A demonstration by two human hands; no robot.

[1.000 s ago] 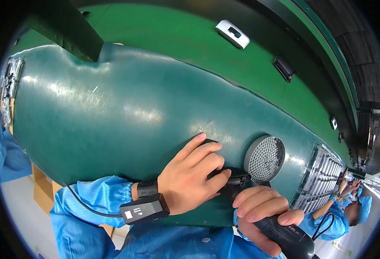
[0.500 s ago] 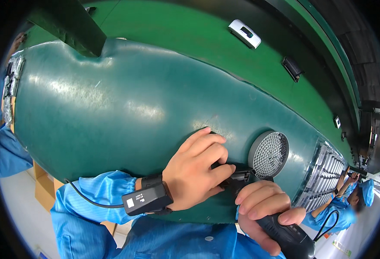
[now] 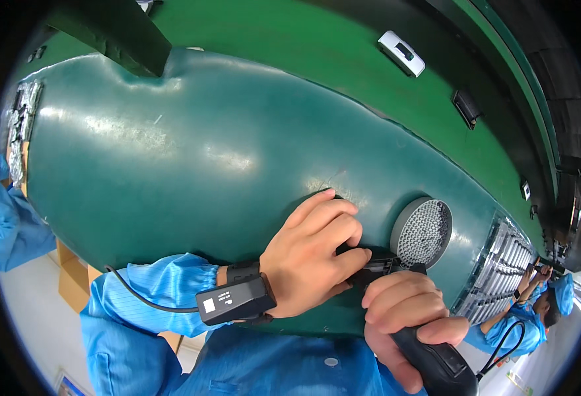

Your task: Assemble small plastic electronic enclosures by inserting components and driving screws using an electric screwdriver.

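Observation:
My left hand (image 3: 313, 254) lies over a small black part (image 3: 343, 249) on the green mat. Its fingers are bent around the part, which they mostly hide. A black box on a strap sits on the left wrist, with a cable along the sleeve. My right hand (image 3: 409, 317) is wrapped around the handle of a black hand tool (image 3: 439, 360); its exact kind I cannot make out. The tool's front end is partly hidden by the fingers and comes close to the black part by my left fingertips. Just beyond stands a round grey dish (image 3: 396, 231) of small silvery pieces.
The green mat (image 3: 171, 185) covers the bench. A clear tray of dark strips (image 3: 498, 274) lies at the right. Wrapped pieces (image 3: 23, 125) sit at the far left, and a post (image 3: 122, 39) rises behind. Another person (image 3: 528, 323) works at the right.
The whole view has shifted slightly, so the bench and dish sit a little farther right. Both hands keep nearly the same grip and place relative to each other.

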